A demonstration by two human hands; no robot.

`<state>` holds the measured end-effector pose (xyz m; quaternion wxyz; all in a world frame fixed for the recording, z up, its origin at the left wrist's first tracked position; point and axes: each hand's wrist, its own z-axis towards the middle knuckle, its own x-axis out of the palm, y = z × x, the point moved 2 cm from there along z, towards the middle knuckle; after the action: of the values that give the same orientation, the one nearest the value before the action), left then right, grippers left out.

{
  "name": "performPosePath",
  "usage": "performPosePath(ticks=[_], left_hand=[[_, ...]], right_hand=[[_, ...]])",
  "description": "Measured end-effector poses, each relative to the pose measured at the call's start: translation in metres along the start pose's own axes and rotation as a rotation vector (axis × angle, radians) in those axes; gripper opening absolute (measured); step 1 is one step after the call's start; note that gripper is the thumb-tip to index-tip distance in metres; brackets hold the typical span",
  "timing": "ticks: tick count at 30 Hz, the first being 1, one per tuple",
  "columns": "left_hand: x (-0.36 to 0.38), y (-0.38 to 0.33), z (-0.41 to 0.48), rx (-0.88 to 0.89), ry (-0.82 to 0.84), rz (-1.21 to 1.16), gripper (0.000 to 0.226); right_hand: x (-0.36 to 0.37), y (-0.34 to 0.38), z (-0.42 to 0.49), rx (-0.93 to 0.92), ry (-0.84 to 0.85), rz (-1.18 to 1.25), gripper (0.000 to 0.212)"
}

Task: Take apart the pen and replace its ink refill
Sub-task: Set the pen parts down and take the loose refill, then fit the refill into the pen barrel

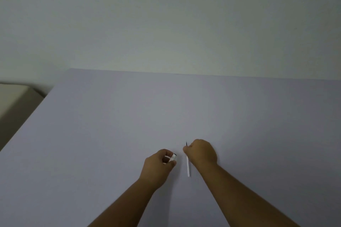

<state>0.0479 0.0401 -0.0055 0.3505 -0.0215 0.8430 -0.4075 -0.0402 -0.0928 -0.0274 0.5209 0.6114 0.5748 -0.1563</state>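
My left hand [158, 164] is closed around a short white pen part with a dark end, the pen cap [173, 157], which sticks out to the right of my fingers. My right hand [201, 152] pinches a thin white pen body [188, 168]; its dark fine tip [186, 143] pokes up above my fingers and its long end points back toward me. The two hands hover a little apart above the pale lilac table [110, 134]. Whether a refill sits inside the pen body is hidden.
The table's far edge meets a plain pale wall [166, 24]. At the left, beyond the table's slanted edge, stands a cream-coloured piece of furniture [13, 97].
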Motion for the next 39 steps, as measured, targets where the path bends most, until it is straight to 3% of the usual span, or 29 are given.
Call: performPosePath(ticks=[4,7,18,26,32,37,39], left_hand=[[-0.006,0.001,0.001,0.017,-0.008,0.018,0.008],[-0.007,-0.001,0.001,0.02,-0.008,0.022,0.009],[0.001,-0.013,-0.004,0.034,-0.036,0.008,0.014],[0.004,-0.023,-0.012,0.062,-0.026,0.006,0.012],[0.008,-0.038,-0.015,0.137,-0.021,-0.025,0.006],[0.008,-0.042,-0.017,0.163,-0.077,-0.045,0.008],[0.008,-0.042,-0.015,0.151,-0.076,-0.032,0.007]], right_hand=[[-0.025,0.003,-0.004,0.092,-0.096,0.64,0.032],[-0.036,0.001,-0.009,0.11,-0.113,0.817,0.028],[-0.042,-0.018,-0.025,0.09,-0.153,0.877,0.026],[-0.042,-0.022,-0.034,0.028,-0.051,0.856,0.025],[-0.035,-0.019,-0.042,-0.021,0.134,0.809,0.012],[-0.041,-0.021,-0.038,-0.014,0.244,0.766,0.013],[-0.046,-0.027,-0.031,0.029,0.215,0.809,0.013]])
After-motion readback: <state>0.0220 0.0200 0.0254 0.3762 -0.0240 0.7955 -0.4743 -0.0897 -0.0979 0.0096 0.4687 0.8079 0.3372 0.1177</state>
